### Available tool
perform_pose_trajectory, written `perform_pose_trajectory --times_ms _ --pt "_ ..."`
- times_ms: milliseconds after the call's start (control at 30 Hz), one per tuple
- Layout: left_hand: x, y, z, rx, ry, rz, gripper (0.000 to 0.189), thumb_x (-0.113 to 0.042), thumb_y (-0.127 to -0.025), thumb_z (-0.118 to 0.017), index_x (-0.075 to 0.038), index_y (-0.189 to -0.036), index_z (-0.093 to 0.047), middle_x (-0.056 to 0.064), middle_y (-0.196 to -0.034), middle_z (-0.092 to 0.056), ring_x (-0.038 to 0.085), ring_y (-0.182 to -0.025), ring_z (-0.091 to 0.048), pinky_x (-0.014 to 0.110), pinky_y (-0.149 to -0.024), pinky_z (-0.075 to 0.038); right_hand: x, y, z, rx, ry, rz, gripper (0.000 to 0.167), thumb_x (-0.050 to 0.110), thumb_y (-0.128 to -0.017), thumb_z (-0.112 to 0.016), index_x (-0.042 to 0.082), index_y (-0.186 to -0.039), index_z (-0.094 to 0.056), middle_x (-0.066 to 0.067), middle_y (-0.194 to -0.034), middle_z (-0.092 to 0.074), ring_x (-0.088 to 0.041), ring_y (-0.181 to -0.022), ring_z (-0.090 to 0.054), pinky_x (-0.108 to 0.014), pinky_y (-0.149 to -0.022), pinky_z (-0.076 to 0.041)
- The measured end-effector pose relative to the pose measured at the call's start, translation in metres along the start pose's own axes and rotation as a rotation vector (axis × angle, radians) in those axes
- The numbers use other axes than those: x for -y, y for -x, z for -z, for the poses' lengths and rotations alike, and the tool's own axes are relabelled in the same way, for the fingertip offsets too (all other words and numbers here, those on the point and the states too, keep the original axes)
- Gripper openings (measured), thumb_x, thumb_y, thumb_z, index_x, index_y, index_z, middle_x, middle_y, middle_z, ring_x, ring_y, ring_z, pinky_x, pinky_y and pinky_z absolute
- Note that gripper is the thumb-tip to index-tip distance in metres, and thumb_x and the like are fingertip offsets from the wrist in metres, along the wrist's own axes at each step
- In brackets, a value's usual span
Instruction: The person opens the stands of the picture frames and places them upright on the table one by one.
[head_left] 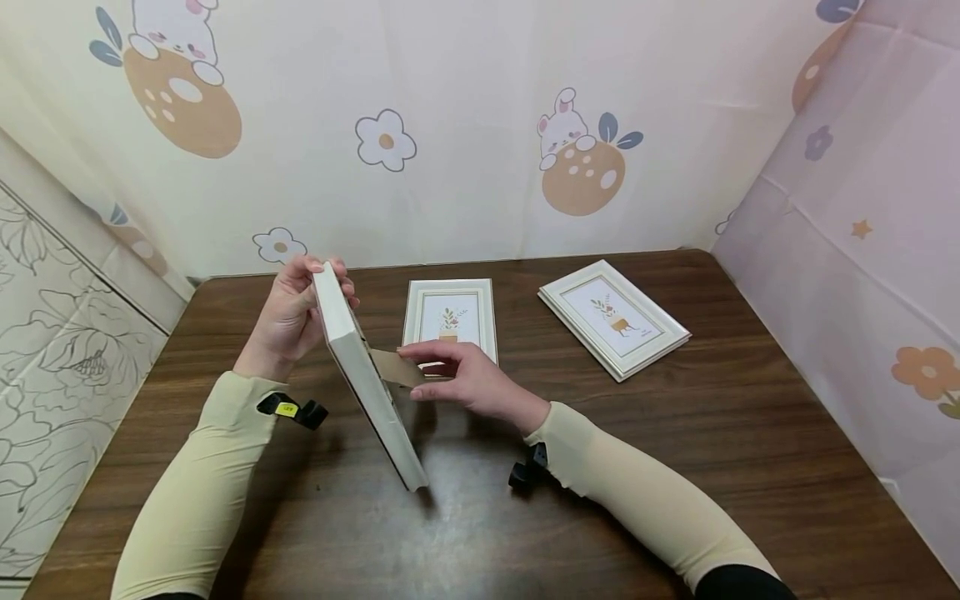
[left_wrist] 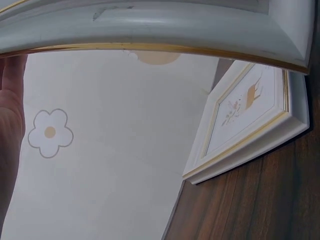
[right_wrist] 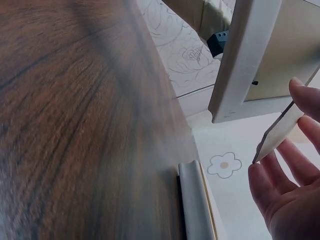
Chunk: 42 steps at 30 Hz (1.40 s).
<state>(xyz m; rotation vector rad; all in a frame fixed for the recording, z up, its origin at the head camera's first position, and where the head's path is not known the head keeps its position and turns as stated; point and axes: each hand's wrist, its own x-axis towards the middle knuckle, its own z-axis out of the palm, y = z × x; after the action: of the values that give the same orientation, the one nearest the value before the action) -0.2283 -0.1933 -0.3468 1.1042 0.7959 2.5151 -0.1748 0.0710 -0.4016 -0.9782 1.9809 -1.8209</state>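
A white picture frame [head_left: 382, 417] stands tilted on edge above the table, its back towards the right. My left hand [head_left: 292, 317] grips it by its upper end, with the thumb on the near side and fingertips showing past the far side. From the back sticks out a brown stand flap [head_left: 393, 367], swung away from the backing. My right hand [head_left: 483, 383] pinches this flap between thumb and fingers. In the right wrist view, the flap [right_wrist: 281, 132] lies between the thumb and fingertips. The held frame's front picture is hidden in the head view.
A white frame [head_left: 487, 321] with a potted-plant picture lies behind my right hand. Another similar frame [head_left: 652, 343] lies angled at the back right; its edge looks layered, perhaps a stack. Both rest on the dark wooden table [head_left: 675, 450], with a patterned curtain [head_left: 465, 208] behind.
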Motion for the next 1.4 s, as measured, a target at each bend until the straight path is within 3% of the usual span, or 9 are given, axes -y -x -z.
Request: perform_pose_trajectory --times_ms 200,600,833,1067,1400 --pt "0.0 0.001 0.0 0.008 -0.031 0.01 0.017 0.007 -0.096 -0.055 0.005 -0.107 -0.067 0.021 -0.112 -0.064 0.033 -0.098 -0.068 0.045 -0.088 -0.055 0.001 0.003 0.004 -0.032 0.072 0.032 0.051 0.002 -0.081 -0.082 0.004 -0.129 -0.065 -0.006 -0.129 -0.064 -0.018 -0.113 -0.062 -0.038 -0.096 -0.051" --pt "-0.004 0.003 0.002 0.036 -0.084 0.04 0.016 0.005 -0.094 -0.059 0.005 -0.108 -0.067 0.021 -0.113 -0.065 0.032 -0.098 -0.068 0.042 -0.087 -0.056 0.018 0.01 0.016 -0.074 0.432 0.186 0.048 0.016 -0.08 -0.086 0.011 -0.124 -0.069 0.004 -0.122 -0.066 -0.011 -0.11 -0.059 -0.034 -0.089 -0.051" --pt "-0.004 0.004 0.006 0.016 -0.184 0.062 0.017 0.006 -0.091 -0.064 0.002 -0.107 -0.068 0.019 -0.113 -0.065 0.027 -0.095 -0.065 0.028 -0.074 -0.056 0.026 0.013 0.028 -0.091 0.579 0.217 0.046 0.018 -0.079 -0.086 0.01 -0.121 -0.071 0.001 -0.122 -0.064 -0.012 -0.115 -0.057 -0.03 -0.097 -0.046" --pt "-0.004 0.007 0.008 -0.015 -0.252 0.074 0.016 0.003 -0.092 -0.065 0.0 -0.106 -0.069 0.017 -0.113 -0.066 0.019 -0.092 -0.062 0.023 -0.071 -0.053 0.028 0.013 0.033 -0.088 0.622 0.235 0.046 0.018 -0.079 -0.086 0.009 -0.121 -0.071 -0.002 -0.122 -0.064 -0.015 -0.118 -0.056 -0.031 -0.098 -0.046" --pt "-0.003 0.006 0.005 -0.025 -0.241 0.074 0.015 0.004 -0.091 -0.066 0.001 -0.105 -0.07 0.016 -0.112 -0.067 0.018 -0.088 -0.061 0.021 -0.068 -0.052 0.026 0.013 0.032 -0.081 0.631 0.227 0.048 0.019 -0.08 -0.085 0.01 -0.125 -0.068 -0.001 -0.125 -0.063 -0.015 -0.12 -0.055 -0.032 -0.101 -0.044"
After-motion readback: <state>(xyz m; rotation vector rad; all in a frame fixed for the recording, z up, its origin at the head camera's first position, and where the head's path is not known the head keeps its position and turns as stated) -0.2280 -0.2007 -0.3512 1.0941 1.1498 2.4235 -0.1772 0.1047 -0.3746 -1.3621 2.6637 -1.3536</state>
